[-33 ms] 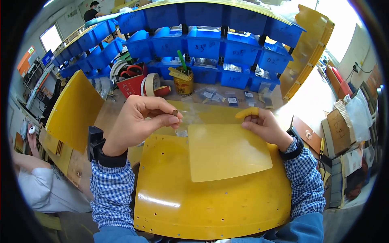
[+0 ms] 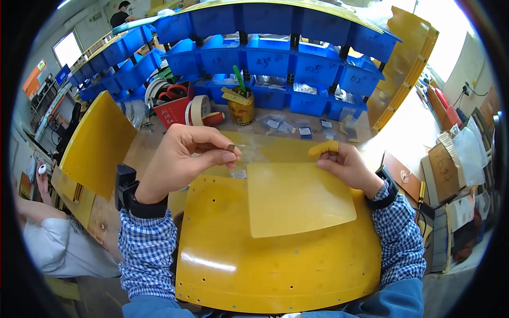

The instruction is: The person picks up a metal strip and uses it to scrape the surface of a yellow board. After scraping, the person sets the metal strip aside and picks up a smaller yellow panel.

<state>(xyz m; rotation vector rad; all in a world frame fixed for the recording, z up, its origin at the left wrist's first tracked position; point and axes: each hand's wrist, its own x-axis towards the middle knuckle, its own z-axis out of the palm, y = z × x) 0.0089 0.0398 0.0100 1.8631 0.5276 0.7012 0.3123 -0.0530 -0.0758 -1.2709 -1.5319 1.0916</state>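
Note:
My left hand [image 2: 193, 158] is closed in a pinch, with a small dark brown square chip [image 2: 231, 148] between thumb and index finger. To its right, a thin translucent yellowish sheet [image 2: 299, 199] with rounded corners lies over a large curved yellow panel [image 2: 238, 273]. Small holes dot this panel, mostly along its edges. My right hand [image 2: 347, 165] is closed at the sheet's upper right edge, thumb on the near face and the other fingers curled behind. A yellow finger cover [image 2: 323, 148] wraps its index finger. How firmly the sheet is gripped does not show.
Blue parts bins [image 2: 265, 55] stand in rows along the back. Before them are a yellow can [image 2: 242, 112] of tools, a tape roll [image 2: 199, 110], a red box [image 2: 172, 112] and small labelled bags [image 2: 305, 132]. A curved yellow panel [image 2: 98, 146] stands left, near another person's arm [image 2: 40, 209].

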